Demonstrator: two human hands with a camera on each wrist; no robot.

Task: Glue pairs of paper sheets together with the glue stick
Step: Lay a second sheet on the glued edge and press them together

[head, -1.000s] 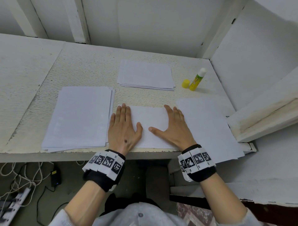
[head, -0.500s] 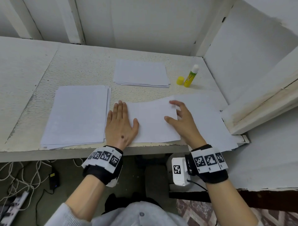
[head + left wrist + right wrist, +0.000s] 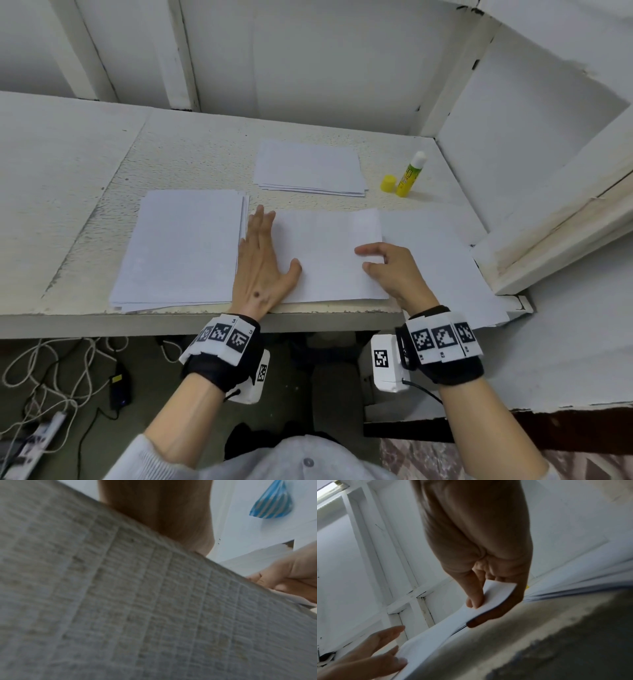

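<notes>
A white paper sheet (image 3: pixel 325 255) lies at the desk's (image 3: pixel 191 161) front edge, its right edge pinched by the right hand (image 3: pixel 394 270); the left hand (image 3: pixel 262 270) presses flat. An uncapped yellow-green glue stick (image 3: pixel 410 175) stands behind, beside 2 paper stacks (image 3: pixel 185 243).

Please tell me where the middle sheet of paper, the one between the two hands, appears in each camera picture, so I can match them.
Head: the middle sheet lies at centre, near the table's front edge; left hand flat on its left side, right hand pinching its right edge.
Left wrist: not clearly identifiable; the view is blurred.
Right wrist: it runs from lower left to centre, its edge lifted in the pinch.
Shared landmark: the right hand's thumb and finger pinching the paper edge.
</notes>
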